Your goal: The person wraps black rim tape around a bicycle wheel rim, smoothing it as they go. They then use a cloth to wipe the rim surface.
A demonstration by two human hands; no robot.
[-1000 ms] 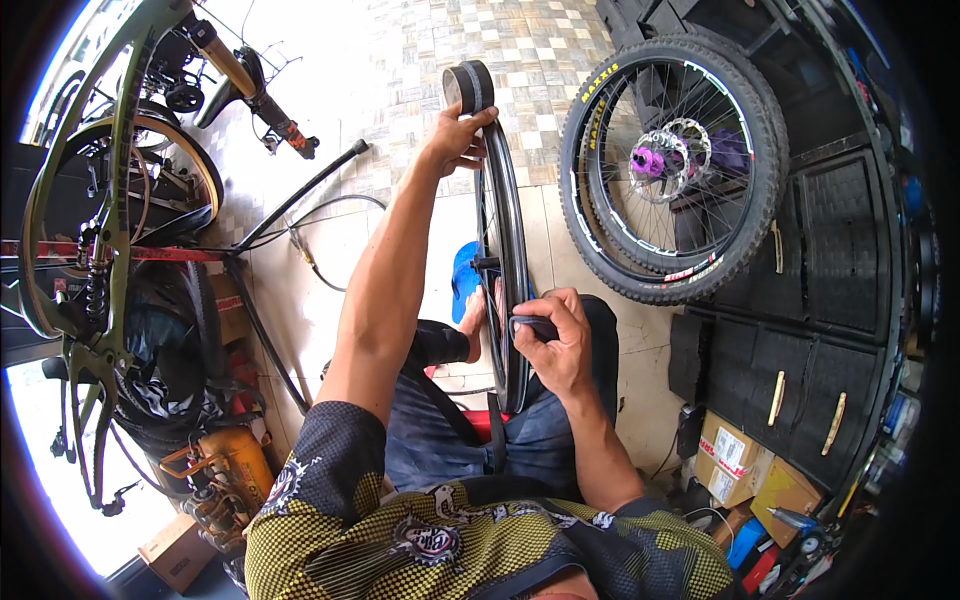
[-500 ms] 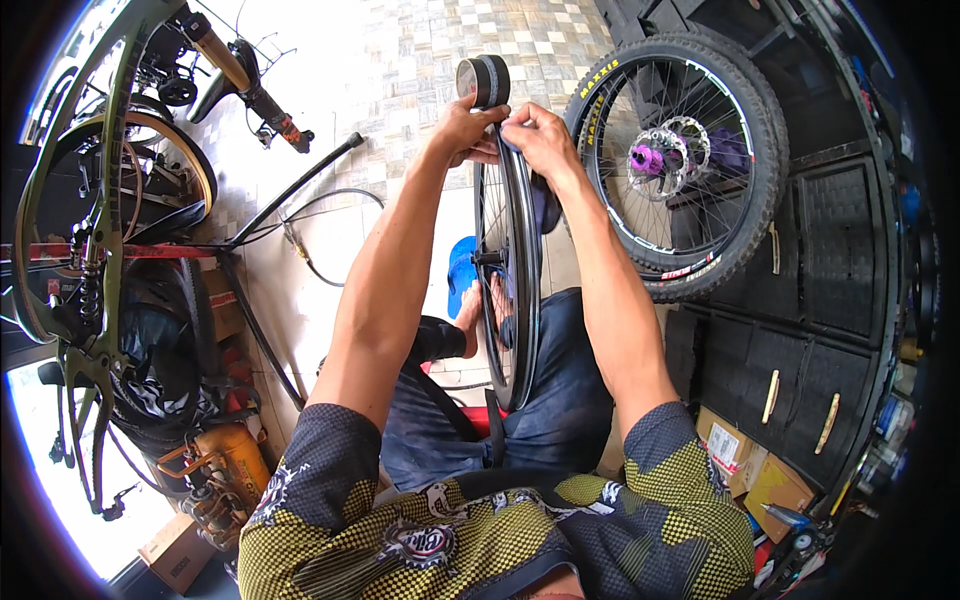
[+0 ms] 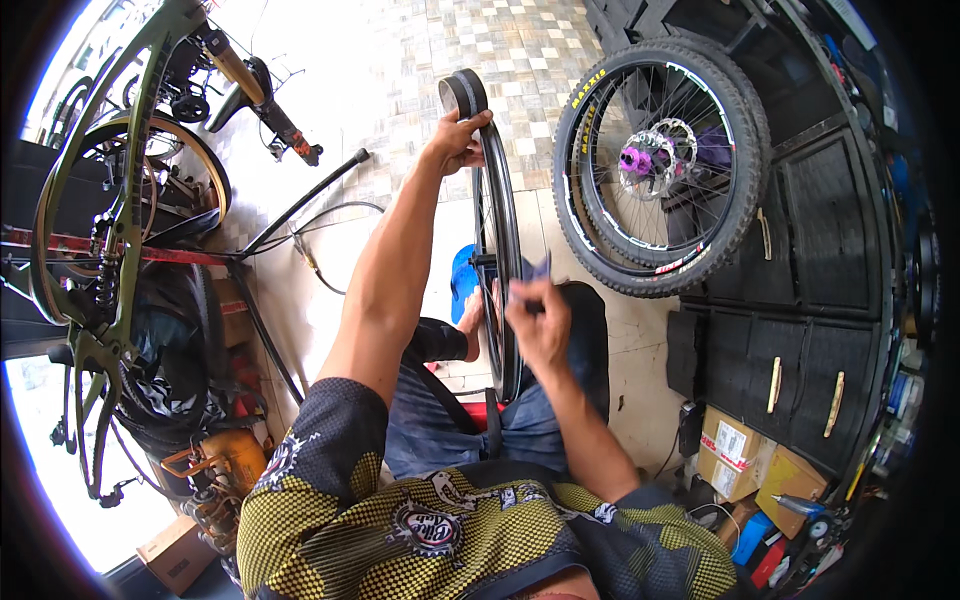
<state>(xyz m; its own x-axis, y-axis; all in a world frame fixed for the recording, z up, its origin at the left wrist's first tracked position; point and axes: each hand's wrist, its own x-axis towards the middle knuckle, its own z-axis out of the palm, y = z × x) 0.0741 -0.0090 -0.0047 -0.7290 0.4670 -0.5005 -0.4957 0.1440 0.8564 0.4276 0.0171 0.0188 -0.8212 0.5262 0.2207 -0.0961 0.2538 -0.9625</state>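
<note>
A bare bicycle wheel rim stands upright between my knees, edge towards me, with spokes and a hub on its left side. My left hand is closed at its far top, gripping the rim together with a roll of dark tape. The roll sits just above my fingers. My right hand, smeared a little by motion, is closed beside the near part of the rim. A bluish-purple cloth-like piece sticks out of its fingers; whether the fingers touch the rim is unclear.
Two tyred wheels with disc rotors lean by black cabinets on the right. A green bike frame hangs on a stand at left, its black leg reaching across the floor. Cardboard boxes sit at lower right. A blue slipper is beneath the wheel.
My right hand has come away from the rim's far top and moved down towards me with the cloth-like piece. My left hand stays at the top with the tape roll, slightly farther left.
</note>
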